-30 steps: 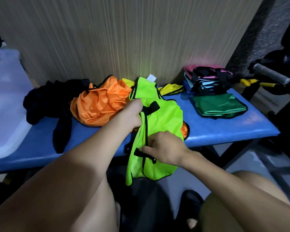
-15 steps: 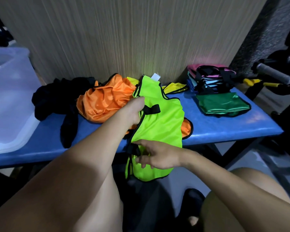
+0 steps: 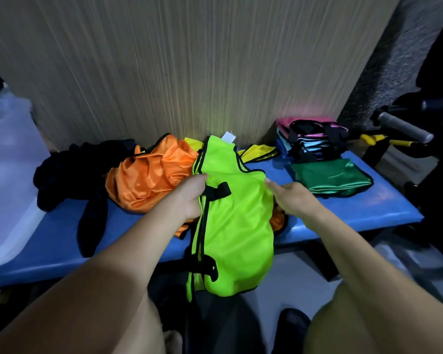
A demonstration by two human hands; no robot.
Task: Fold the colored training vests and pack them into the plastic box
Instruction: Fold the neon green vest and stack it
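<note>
- While your left hand (image 3: 189,198) pinches the lime vest's (image 3: 233,221) left edge at frame centre, your right hand (image 3: 292,198) rests straight fingers on its right edge.
- Folded vests (image 3: 310,139) and a green one (image 3: 330,177) wait right; orange (image 3: 149,175) and black (image 3: 69,172) remain unfolded.
- Nothing looks packed in the plastic box (image 3: 8,175), left.
- Everything sits on a blue bench (image 3: 368,208) against a wood-grain wall (image 3: 189,67).

So the right hand (image 3: 294,198) let go of the lime vest's (image 3: 235,226) lower left edge and slid up to its right side, fingers now straight out. The vest's hanging bottom flattened out and looks wider.
</note>
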